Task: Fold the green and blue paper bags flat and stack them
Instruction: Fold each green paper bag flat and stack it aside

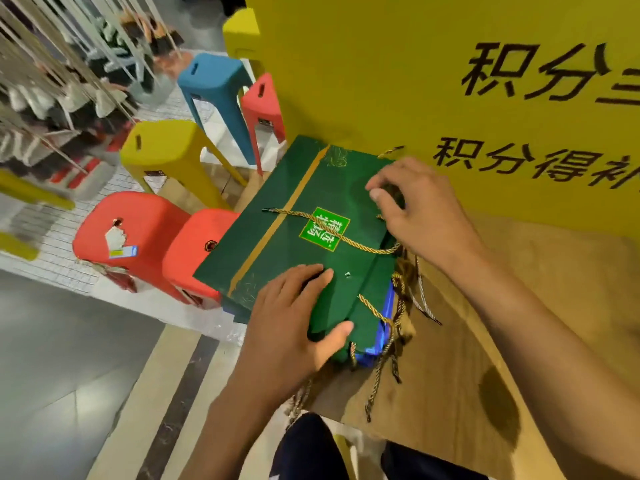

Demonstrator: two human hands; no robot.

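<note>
Left hand [289,318], right hand [417,213] on green bag [263,247], sign [381,81] reading 积分

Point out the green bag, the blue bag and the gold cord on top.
green bag [294,252]: head view, front panel.
blue bag [386,313]: head view, edge showing beneath.
gold cord [346,239]: head view, stretch beside the label.
</note>
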